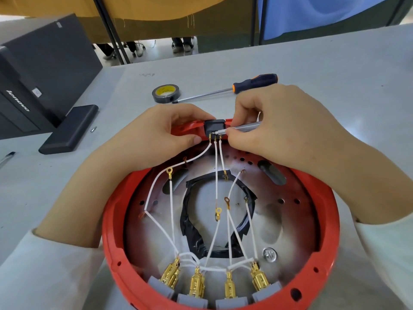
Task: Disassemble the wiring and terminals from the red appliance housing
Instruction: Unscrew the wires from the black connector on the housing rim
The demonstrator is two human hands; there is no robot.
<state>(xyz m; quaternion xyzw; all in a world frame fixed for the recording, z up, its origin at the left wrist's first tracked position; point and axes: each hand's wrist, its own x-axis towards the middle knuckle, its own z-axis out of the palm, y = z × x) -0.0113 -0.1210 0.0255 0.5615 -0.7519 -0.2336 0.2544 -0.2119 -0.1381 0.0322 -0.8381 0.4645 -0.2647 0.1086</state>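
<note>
Head view of a red housing (330, 220), round and open side up, lying on a grey counter (312, 63) directly in front of the person. At the far rim of the housing sits a black connector block (214, 127). The left hand (165, 128) grips this far rim beside the block, fingers curled over the top and thumb pressed just beside the block's left edge. The right hand (283, 126) has its grip clamped on a thin grey tool (243, 127), whose tip meets the block just above three small brass pins. White wires (216, 164) run from those pins down across the inside of the housing, over a central opening edged with black tape (190, 220). Several wires end in loose brass ring terminals (218, 211) lying free inside the housing. Along the near rim, four groups of brass spade terminals (196, 285) plug into grey blocks (231, 303). A silver screw head (269, 254) shows inside the housing, near the rightmost spade terminal. Beyond the housing on the counter lie a roll of black tape (166, 93) and, just beside it, a screwdriver (225, 88) with a black and orange handle. To the left of the housing stand a black computer case (44, 70) and a flat black box (69, 129).
</note>
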